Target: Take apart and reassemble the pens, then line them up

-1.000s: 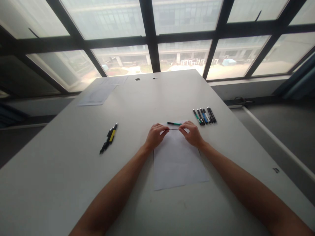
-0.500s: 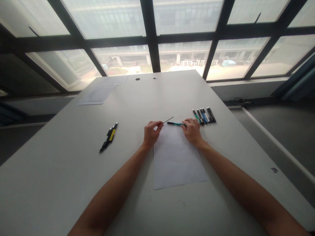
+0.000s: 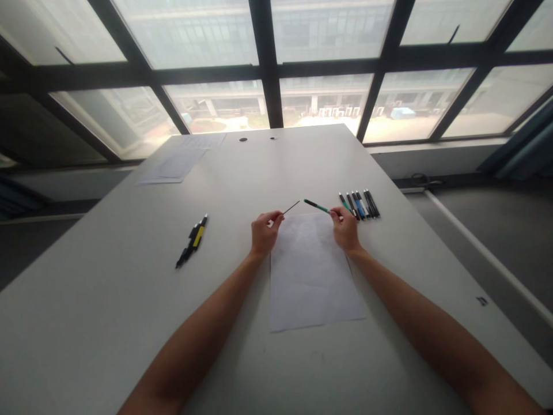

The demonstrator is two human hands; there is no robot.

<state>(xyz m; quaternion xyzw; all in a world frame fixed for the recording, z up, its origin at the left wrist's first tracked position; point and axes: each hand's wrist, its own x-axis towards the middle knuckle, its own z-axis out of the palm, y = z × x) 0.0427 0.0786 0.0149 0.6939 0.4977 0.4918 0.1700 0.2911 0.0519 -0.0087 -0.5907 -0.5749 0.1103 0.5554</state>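
Note:
Between thumb and fingers, my left hand (image 3: 264, 233) pinches a thin dark pen refill (image 3: 292, 206) that points up and to the right. My right hand (image 3: 344, 229) is closed on the end of a green and black pen barrel (image 3: 317, 205), its black end towards the refill's tip with a small gap between them. Both hands are over the top edge of a white sheet of paper (image 3: 315, 282). Just beyond my right hand, several pens (image 3: 359, 204) lie side by side in a row, green, blue, white and black.
A small group of black and yellow pens (image 3: 192, 241) lies on the white table (image 3: 108, 323) to the left. Printed papers (image 3: 173, 164) rest at the far left. A small dark item (image 3: 481, 301) sits near the right edge. Windows (image 3: 324, 101) stand behind the table.
My right hand has lifted the green pen barrel off the paper and moved slightly right, tilting its black end upwards. My left hand has shifted a little left with the refill.

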